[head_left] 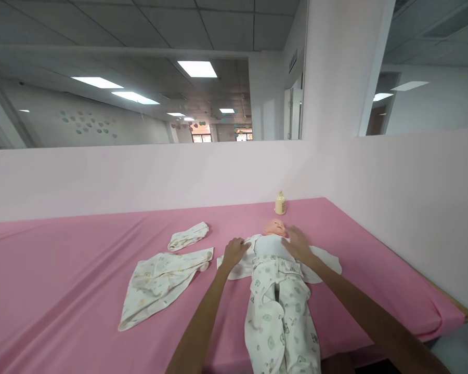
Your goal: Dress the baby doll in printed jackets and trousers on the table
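Note:
A baby doll (275,227) lies on its back on a pink-covered table (81,254), its head toward the wall. It wears printed white pants (271,301), and a white shirt (323,261) is spread out to both sides of its body. At the shirt's left side, my left hand (236,252) has its fingers curled on the cloth. My right hand (297,245) rests by the doll's chest and shoulder, thumb apart from the fingers; part of the doll is hidden behind it.
Left of the doll lie a printed baby garment (161,280) and a smaller folded printed cloth (187,237). A pale yellow pump bottle (280,203) stands near the wall behind the doll's head. A white wall (421,208) borders the table's right side.

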`<state>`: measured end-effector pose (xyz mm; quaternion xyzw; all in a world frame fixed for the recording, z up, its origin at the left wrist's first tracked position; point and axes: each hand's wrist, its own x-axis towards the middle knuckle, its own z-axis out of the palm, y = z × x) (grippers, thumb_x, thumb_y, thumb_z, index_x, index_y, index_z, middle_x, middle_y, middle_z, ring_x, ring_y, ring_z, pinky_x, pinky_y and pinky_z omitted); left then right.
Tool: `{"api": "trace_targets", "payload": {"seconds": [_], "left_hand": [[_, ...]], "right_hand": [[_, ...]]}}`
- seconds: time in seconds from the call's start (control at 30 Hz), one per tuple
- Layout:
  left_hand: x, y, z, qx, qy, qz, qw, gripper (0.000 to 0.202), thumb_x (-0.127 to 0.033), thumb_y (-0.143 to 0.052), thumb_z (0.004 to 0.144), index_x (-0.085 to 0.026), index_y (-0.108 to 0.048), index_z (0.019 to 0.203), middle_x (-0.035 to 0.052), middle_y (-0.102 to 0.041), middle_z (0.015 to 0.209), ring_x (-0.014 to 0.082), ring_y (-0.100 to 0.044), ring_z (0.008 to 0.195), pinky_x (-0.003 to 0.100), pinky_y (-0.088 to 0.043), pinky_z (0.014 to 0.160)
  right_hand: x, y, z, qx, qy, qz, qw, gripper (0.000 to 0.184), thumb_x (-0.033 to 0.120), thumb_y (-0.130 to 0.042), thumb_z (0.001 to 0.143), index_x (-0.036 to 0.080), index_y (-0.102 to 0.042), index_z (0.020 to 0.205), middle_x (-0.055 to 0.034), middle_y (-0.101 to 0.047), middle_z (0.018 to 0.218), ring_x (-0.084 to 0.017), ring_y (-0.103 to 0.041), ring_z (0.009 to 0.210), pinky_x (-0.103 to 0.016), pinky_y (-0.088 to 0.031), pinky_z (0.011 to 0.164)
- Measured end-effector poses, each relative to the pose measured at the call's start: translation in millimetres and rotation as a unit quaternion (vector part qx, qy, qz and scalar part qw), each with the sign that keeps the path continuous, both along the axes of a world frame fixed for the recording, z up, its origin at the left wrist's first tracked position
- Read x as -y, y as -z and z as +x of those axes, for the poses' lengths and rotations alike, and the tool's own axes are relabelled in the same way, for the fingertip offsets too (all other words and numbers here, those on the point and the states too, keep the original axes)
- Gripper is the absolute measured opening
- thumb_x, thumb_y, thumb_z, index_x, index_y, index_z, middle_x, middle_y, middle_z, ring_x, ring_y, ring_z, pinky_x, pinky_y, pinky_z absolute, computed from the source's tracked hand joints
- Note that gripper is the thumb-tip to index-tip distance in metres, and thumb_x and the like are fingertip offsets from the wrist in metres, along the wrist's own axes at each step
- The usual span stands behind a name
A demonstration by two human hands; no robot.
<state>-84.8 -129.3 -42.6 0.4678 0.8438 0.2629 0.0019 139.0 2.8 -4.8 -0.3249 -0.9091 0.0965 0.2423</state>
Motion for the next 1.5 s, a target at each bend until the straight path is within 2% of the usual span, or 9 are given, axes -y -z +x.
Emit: {"api": "trace_targets", "payload": {"seconds": [0.13, 0.33, 0.47, 0.67, 0.87, 1.03, 1.2, 1.33, 1.5], "left_hand": [[-7, 9.5, 8, -0.048, -0.021, 0.004, 0.999, 0.029, -0.035, -0.038, 0.097, -0.018, -0.060, 0.089, 0.0085, -0.064, 0.096, 0.0244, -0.057, 0.100, 0.032, -0.038, 0.081], [9, 11.9, 8, -0.087, -0.092, 0.015, 0.992, 0.028, -0.028, -0.032, 0.100, -0.017, -0.057, 0.094, 0.0090, -0.063, 0.099, 0.0224, -0.061, 0.093, 0.031, -0.039, 0.078], [14, 10.9, 8, -0.041, -0.139, -0.040, 0.989, 0.030, -0.030, -0.028, 0.101, -0.016, -0.055, 0.103, 0.0106, -0.065, 0.106, 0.0242, -0.063, 0.095, 0.031, -0.039, 0.074], [23, 20.5, 0, -0.005, -0.167, -0.097, 0.981, 0.033, -0.031, -0.028, 0.101, -0.013, -0.055, 0.108, 0.0157, -0.067, 0.107, 0.0280, -0.064, 0.101, 0.033, -0.042, 0.076], [25, 31.8, -8, 0.005, -0.176, -0.113, 0.978, 0.032, -0.027, -0.030, 0.100, -0.011, -0.056, 0.108, 0.0186, -0.068, 0.109, 0.0299, -0.064, 0.104, 0.036, -0.043, 0.080], [24, 35.5, -7, 0.005, -0.162, -0.097, 0.982, 0.034, -0.032, -0.028, 0.101, -0.013, -0.055, 0.108, 0.0167, -0.069, 0.107, 0.0295, -0.065, 0.103, 0.036, -0.042, 0.080], [25, 38.2, -8, 0.008, -0.144, -0.069, 0.987, 0.034, -0.036, -0.026, 0.102, -0.017, -0.053, 0.106, 0.0119, -0.070, 0.106, 0.0254, -0.065, 0.100, 0.032, -0.041, 0.075], [25, 39.6, -10, 0.012, -0.149, -0.051, 0.987, 0.033, -0.035, -0.025, 0.103, -0.018, -0.053, 0.104, 0.0113, -0.069, 0.106, 0.0237, -0.065, 0.099, 0.031, -0.040, 0.073], [25, 40.3, -11, 0.018, -0.166, -0.045, 0.985, 0.031, -0.032, -0.026, 0.102, -0.016, -0.052, 0.107, 0.0137, -0.069, 0.105, 0.0247, -0.065, 0.098, 0.031, -0.041, 0.073]], "right_hand": [[29, -11.3, -64, 0.140, -0.128, 0.006, 0.982, 0.036, 0.032, -0.058, 0.082, 0.016, -0.062, 0.115, -0.0113, -0.063, 0.124, -0.025, -0.052, 0.120, -0.033, -0.036, 0.103], [32, -4.1, -112, 0.240, -0.139, -0.015, 0.961, 0.050, 0.027, -0.067, 0.071, 0.013, -0.060, 0.118, -0.0180, -0.063, 0.120, -0.034, -0.057, 0.115, -0.043, -0.041, 0.095], [24, -3.4, -115, 0.278, -0.154, -0.024, 0.948, 0.060, 0.031, -0.071, 0.065, 0.020, -0.056, 0.123, -0.0154, -0.059, 0.127, -0.035, -0.052, 0.120, -0.046, -0.039, 0.096], [15, -12.1, -104, 0.284, -0.136, -0.036, 0.948, 0.064, 0.036, -0.071, 0.067, 0.017, -0.052, 0.125, -0.0174, -0.057, 0.125, -0.035, -0.051, 0.119, -0.043, -0.039, 0.094], [4, -14.2, -94, 0.281, -0.110, -0.012, 0.953, 0.075, 0.056, -0.067, 0.071, 0.019, -0.047, 0.133, -0.0167, -0.054, 0.126, -0.035, -0.049, 0.120, -0.044, -0.036, 0.097], [24, -1.5, -108, 0.286, -0.141, 0.072, 0.945, 0.051, 0.031, -0.064, 0.079, 0.018, -0.054, 0.128, -0.0194, -0.055, 0.128, -0.035, -0.048, 0.122, -0.048, -0.031, 0.100], [56, 15.8, -134, 0.290, -0.210, 0.115, 0.926, 0.042, 0.009, -0.059, 0.078, 0.019, -0.061, 0.119, -0.0146, -0.063, 0.120, -0.027, -0.055, 0.114, -0.039, -0.035, 0.097], [58, 16.1, -135, 0.276, -0.212, 0.132, 0.928, 0.041, 0.014, -0.061, 0.080, 0.019, -0.062, 0.122, -0.0157, -0.063, 0.117, -0.027, -0.056, 0.111, -0.038, -0.035, 0.094], [45, -5.7, -118, 0.245, -0.163, 0.150, 0.944, 0.040, 0.035, -0.055, 0.090, 0.022, -0.057, 0.128, -0.0168, -0.064, 0.113, -0.031, -0.054, 0.107, -0.043, -0.032, 0.095]]}}
